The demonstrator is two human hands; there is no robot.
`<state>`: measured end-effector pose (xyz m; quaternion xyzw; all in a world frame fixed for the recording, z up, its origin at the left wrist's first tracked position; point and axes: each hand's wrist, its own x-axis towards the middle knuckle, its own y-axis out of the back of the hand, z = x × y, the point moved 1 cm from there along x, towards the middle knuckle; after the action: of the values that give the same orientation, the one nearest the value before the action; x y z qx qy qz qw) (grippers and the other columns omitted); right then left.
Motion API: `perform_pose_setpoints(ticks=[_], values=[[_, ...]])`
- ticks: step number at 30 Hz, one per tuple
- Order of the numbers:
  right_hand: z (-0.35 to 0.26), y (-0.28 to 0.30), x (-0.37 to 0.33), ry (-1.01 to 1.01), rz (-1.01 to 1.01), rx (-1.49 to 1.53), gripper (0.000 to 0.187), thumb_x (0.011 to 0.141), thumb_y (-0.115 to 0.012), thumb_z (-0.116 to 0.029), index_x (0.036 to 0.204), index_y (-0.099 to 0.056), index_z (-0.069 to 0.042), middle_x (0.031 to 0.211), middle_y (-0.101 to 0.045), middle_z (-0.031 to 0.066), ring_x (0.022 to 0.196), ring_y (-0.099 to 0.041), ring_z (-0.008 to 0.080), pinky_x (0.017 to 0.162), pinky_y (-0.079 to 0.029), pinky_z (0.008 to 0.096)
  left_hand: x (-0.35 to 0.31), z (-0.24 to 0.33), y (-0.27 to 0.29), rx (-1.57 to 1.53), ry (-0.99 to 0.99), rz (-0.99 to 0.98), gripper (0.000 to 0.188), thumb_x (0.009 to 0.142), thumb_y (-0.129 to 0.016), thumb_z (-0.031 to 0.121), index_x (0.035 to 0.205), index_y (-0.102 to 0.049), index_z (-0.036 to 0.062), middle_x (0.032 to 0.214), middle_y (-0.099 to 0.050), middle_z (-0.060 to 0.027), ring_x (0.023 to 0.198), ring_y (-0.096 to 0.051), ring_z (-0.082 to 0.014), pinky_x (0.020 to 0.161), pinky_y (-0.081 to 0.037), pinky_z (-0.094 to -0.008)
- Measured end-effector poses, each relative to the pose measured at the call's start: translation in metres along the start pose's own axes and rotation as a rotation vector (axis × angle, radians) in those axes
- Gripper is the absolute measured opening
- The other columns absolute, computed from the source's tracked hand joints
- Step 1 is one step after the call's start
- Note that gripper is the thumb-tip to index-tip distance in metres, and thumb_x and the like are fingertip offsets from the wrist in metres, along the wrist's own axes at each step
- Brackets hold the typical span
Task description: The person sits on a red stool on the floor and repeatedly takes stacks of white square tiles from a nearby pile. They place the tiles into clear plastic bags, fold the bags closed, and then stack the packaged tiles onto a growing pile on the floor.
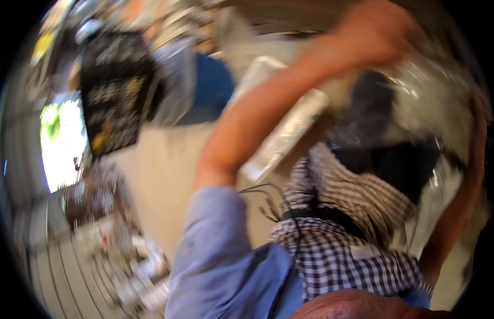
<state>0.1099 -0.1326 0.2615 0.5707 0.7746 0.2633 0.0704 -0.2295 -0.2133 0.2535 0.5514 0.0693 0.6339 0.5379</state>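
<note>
Motion smears much of the picture. My left arm reaches across to the upper right, where my left hand [382, 32] is bent over, its fingers too blurred to read. Just below and right of it spreads a crinkled sheet or bag of clear plastic [433, 101]. My right arm runs up the right rim, and my right hand [479, 109] is at the plastic's far right side, dark and mostly lost at the picture's edge. Whether either hand grips the plastic is unclear. Beneath my left forearm lies a long white package [284, 141] with a shiny wrapping.
A blue container [210, 87] stands left of the package, beside a black box with pale and yellow markings [117, 90]. Blurred clutter [143, 266] lies at the lower left. My checked apron [342, 239] and a dark shoe [372, 101] show below; a thin black cable [289, 266] hangs over the apron.
</note>
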Motion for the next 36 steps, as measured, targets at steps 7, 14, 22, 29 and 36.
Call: perform_pose_setpoints(ticks=[7,14,22,29,36], values=[[0.072,0.024,0.034,-0.155,0.022,0.187,0.031,0.092,-0.070,-0.026,0.097,-0.073,0.005,0.085,-0.072,0.0115,0.078,-0.069,0.0175,0.074,-0.057,0.0326,0.033,-0.014,-0.066,-0.275,0.501,-0.369,0.020,0.084,-0.070,0.015,0.097,-0.076,0.0013,0.077,-0.072,-0.0052,0.071,-0.065,-0.0097,0.067,-0.050,-0.0256],[0.209,0.095,0.050,-0.285,0.005,0.251,0.015,0.088,-0.071,-0.014,0.091,-0.074,0.000,0.078,-0.071,0.0069,0.072,-0.066,0.0124,0.066,-0.055,0.0260,0.074,-0.036,-0.227,-0.257,0.467,-0.360,0.019,0.078,-0.073,0.016,0.092,-0.077,0.0045,0.083,-0.074,-0.0151,0.077,-0.072,-0.0262,0.075,-0.054,-0.0361],[0.373,0.086,0.075,-0.640,0.049,0.130,0.016,0.082,-0.075,-0.013,0.086,-0.073,0.002,0.072,-0.069,0.0078,0.064,-0.063,0.0158,0.060,-0.052,0.0283,0.026,-0.080,-0.379,-0.186,0.571,-0.267,0.010,0.082,-0.066,0.011,0.089,-0.072,0.0066,0.086,-0.072,-0.0143,0.082,-0.068,-0.0346,0.073,-0.052,-0.0439],[0.478,0.068,0.088,-0.645,-0.146,-0.085,0.020,0.081,-0.071,-0.013,0.094,-0.076,0.000,0.075,-0.069,0.0040,0.066,-0.061,0.0094,0.056,-0.048,0.0264,-0.028,-0.090,-0.461,-0.179,0.681,-0.289,0.007,0.084,-0.067,0.011,0.089,-0.067,0.0061,0.086,-0.071,-0.0138,0.079,-0.067,-0.0370,0.070,-0.050,-0.0461],[0.530,0.037,0.089,-0.610,0.045,-0.351,0.020,0.077,-0.074,-0.016,0.087,-0.074,0.000,0.074,-0.069,0.0084,0.066,-0.063,0.0178,0.062,-0.052,0.0330,-0.054,-0.108,-0.500,-0.246,0.870,-0.293,0.016,0.080,-0.074,0.012,0.093,-0.069,0.0058,0.082,-0.071,-0.0108,0.073,-0.068,-0.0299,0.068,-0.051,-0.0417]])
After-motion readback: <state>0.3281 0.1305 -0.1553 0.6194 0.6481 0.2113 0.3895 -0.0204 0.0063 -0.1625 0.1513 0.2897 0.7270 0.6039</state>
